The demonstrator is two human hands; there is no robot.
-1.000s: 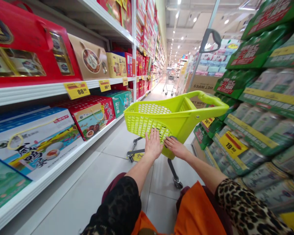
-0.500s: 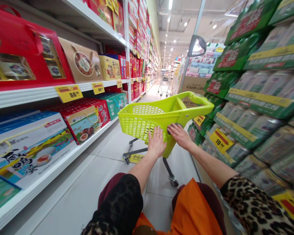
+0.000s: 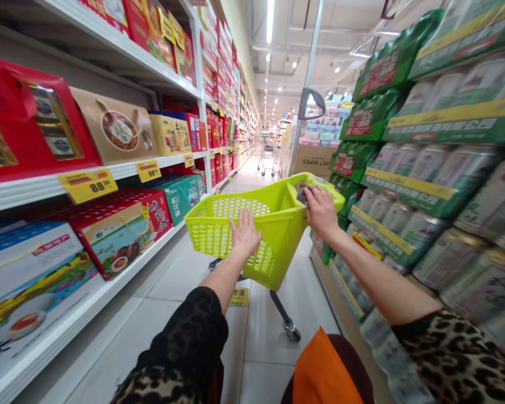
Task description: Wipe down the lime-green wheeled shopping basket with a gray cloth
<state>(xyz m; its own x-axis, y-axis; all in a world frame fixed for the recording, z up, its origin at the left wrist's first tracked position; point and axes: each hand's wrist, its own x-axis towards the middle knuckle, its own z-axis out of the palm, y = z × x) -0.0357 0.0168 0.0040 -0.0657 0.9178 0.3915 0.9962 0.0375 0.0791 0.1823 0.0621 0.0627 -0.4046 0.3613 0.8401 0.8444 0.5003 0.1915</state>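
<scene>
A lime-green shopping cart [image 3: 273, 247] with a perforated basket stands side-on before me on thin dark legs with casters. My left hand [image 3: 244, 234] lies on the near side of the basket, fingers spread, with nothing in it. Up at the handle end, my right hand [image 3: 321, 210] has its fingers bent over a small grey cloth-like piece [image 3: 302, 196], pressed against the cart's upper side. Much of that piece is hidden beneath the fingers.
Shelves at left hold boxed gifts [image 3: 118, 126] with yellow price tags [image 3: 88, 185]. Stacked drink cans [image 3: 408, 207] rise close on the right. Another cart [image 3: 267, 160] stands further down the aisle. A yellow floor sticker [image 3: 239, 296] shows under the green cart.
My right hand has moved up the cart's side towards the handle, with the grey piece. My left hand has stayed against the basket, now nearer its rim. The view has shifted.
</scene>
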